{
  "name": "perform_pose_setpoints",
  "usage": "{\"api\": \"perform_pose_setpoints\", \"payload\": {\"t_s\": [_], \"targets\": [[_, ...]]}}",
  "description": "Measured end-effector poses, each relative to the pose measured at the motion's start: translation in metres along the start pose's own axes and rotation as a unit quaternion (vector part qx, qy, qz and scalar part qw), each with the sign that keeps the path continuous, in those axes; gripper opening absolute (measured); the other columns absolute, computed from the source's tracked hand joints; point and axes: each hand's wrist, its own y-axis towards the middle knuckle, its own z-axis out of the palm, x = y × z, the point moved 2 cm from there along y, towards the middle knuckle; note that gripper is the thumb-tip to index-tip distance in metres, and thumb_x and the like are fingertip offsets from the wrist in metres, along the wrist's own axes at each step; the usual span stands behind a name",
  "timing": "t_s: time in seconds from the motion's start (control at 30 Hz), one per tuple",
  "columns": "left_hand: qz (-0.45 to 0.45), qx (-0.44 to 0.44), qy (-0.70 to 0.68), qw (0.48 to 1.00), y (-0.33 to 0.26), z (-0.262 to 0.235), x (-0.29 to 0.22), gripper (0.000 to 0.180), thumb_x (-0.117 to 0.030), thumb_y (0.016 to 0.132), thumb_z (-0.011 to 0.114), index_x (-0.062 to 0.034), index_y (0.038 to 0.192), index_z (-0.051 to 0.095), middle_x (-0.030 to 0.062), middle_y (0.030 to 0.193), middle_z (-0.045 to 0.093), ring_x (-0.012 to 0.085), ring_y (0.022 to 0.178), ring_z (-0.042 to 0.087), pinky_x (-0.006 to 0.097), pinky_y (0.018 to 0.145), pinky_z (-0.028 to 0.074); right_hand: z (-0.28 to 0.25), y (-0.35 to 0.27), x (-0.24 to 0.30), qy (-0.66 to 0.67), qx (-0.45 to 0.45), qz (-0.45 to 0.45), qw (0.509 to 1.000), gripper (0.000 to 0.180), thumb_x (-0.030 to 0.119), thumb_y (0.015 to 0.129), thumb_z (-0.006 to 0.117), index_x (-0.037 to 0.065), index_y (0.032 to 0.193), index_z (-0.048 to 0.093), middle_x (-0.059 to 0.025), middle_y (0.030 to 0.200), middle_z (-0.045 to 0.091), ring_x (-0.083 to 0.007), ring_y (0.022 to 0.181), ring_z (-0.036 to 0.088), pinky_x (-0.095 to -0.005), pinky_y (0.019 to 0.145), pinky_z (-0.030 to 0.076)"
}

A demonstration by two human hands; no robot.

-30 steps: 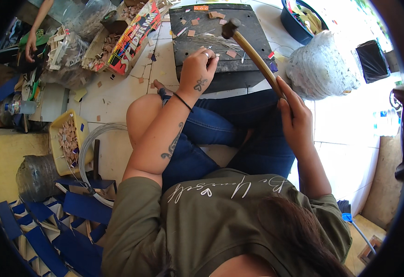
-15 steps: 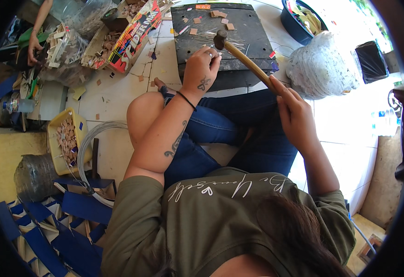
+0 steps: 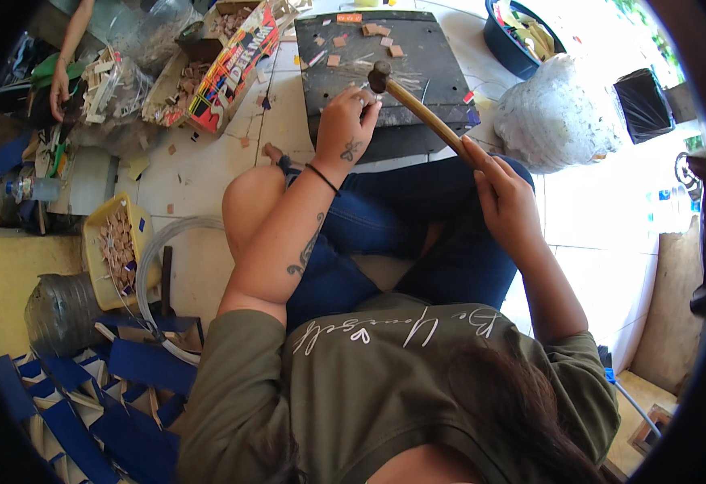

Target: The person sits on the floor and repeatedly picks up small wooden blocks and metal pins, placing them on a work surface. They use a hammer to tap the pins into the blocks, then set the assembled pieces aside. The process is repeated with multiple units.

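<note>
Yellow tub (image 3: 92, 242), small wooden pieces (image 3: 116, 242) inside, on your left. Your left hand (image 3: 343, 125), fingers bunched together over the black block (image 3: 438, 64), near part; whether they pinch anything, cannot tell. Thin wires (image 3: 359, 68), strewn on the block. Hammer (image 3: 424, 114), head near your left fingertips. Your right hand (image 3: 505, 191), fingers clamped around its handle. Dark blue basin (image 3: 498, 48), beyond.

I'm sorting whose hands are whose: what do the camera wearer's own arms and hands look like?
Short olive-green sleeves leave both forearms bare. The left hand is ungloved, with a dark tattoo by the wrist, a thin black band next to it and a larger curling tattoo on the forearm. The right hand is ungloved too; no band or marking shows on that side.
</note>
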Motion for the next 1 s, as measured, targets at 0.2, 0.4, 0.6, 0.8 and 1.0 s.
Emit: {"api": "perform_pose_setpoints", "payload": {"t_s": [0.2,0.4,0.6,0.8,1.0], "targets": [[-0.021,-0.003,-0.031,0.999,0.001,0.0,0.004,0.012,-0.011,0.084,0.065,-0.001,0.077,0.061,0.0158,0.076,0.059,0.0359,0.071,0.06,0.043,0.065,0.047,0.009,0.027,-0.045,0.028,-0.093,-0.008,0.995,0.045,0.007,0.093,0.053,0.02,0.136,0.054,-0.0154,0.095,0.06,-0.0344,0.084,0.061,-0.0381,0.078,0.048],[-0.061,-0.061,-0.118,0.989,0.007,-0.011,0.001,0.011,-0.01,0.083,0.068,-0.0008,0.082,0.063,0.0128,0.075,0.062,0.0235,0.067,0.064,0.034,0.061,0.051,0.042,0.079,-0.102,-0.184,-0.11,0.06,0.975,0.051,0.013,0.092,0.058,0.025,0.14,0.047,-0.0125,0.121,0.06,-0.0368,0.1,0.063,-0.0461,0.079,0.051],[-0.087,-0.183,-0.139,0.969,-0.002,-0.085,0.027,0.01,-0.009,0.086,0.069,-0.0006,0.087,0.064,0.0057,0.084,0.063,0.0135,0.076,0.062,0.027,0.066,0.05,0.057,0.097,-0.136,-0.19,-0.092,0.051,0.976,0.048,0.02,0.093,0.057,0.017,0.139,0.047,-0.0181,0.126,0.055,-0.0408,0.107,0.058,-0.0481,0.087,0.048],[-0.302,-0.348,-0.094,0.883,-0.111,-0.235,0.106,0.014,-0.015,0.09,0.067,-0.0019,0.096,0.067,0.0051,0.084,0.07,0.0104,0.075,0.066,0.023,0.071,0.052,0.044,0.097,-0.135,-0.182,-0.281,-0.087,0.938,0.049,0.028,0.094,0.059,0.014,0.14,0.048,-0.0167,0.134,0.05,-0.0367,0.123,0.049,-0.0506,0.1,0.04],[-0.315,-0.613,-0.164,0.705,-0.208,-0.402,0.148,0.015,-0.018,0.092,0.065,-0.0036,0.096,0.064,0.006,0.084,0.065,0.0135,0.07,0.063,0.025,0.066,0.055,0.053,0.108,-0.118,-0.109,-0.272,-0.098,0.951,0.049,0.019,0.091,0.061,0.012,0.138,0.05,-0.0178,0.135,0.047,-0.0369,0.125,0.048,-0.0482,0.102,0.039]]}}
